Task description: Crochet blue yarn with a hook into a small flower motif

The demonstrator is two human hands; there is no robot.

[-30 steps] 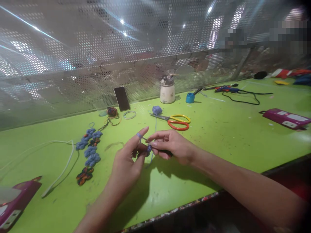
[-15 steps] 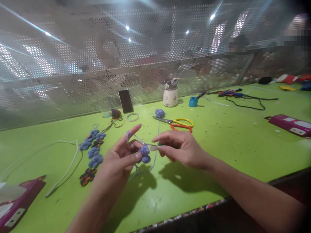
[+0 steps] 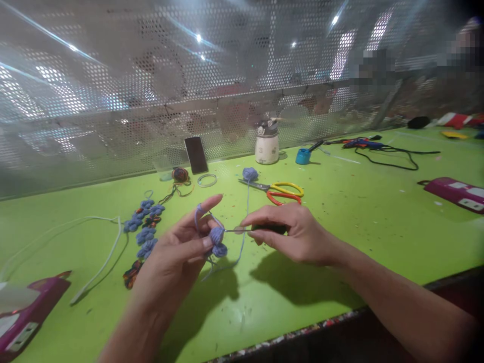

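My left hand [image 3: 189, 242] pinches a small blue-purple crochet piece [image 3: 217, 238] with puffy petals between thumb and fingers. Its raised index finger has the yarn looped round it. In my right hand [image 3: 285, 232] is a crochet hook [image 3: 239, 231] with a dark handle; the thin metal shaft points left, its tip at the top edge of the piece. From the crochet piece the yarn runs down, then up past the right fingertips to a blue-purple yarn ball [image 3: 250, 174]. Scissors [image 3: 280, 191] with yellow and red handles lie just beyond my right hand.
Finished crochet flowers [image 3: 145, 234] lie left of my left hand, near a dark multicoloured yarn ball [image 3: 180, 175]. A phone [image 3: 196, 155] leans at the back beside a bottle [image 3: 266, 146] and a blue pot [image 3: 303, 157]. Purple power strips [image 3: 456, 193] sit at both sides; a perforated screen stands behind.
My right hand has drawn slightly right, and more of the hook's shaft and dark handle shows. The crochet piece has shifted a little left and turned in my left hand.
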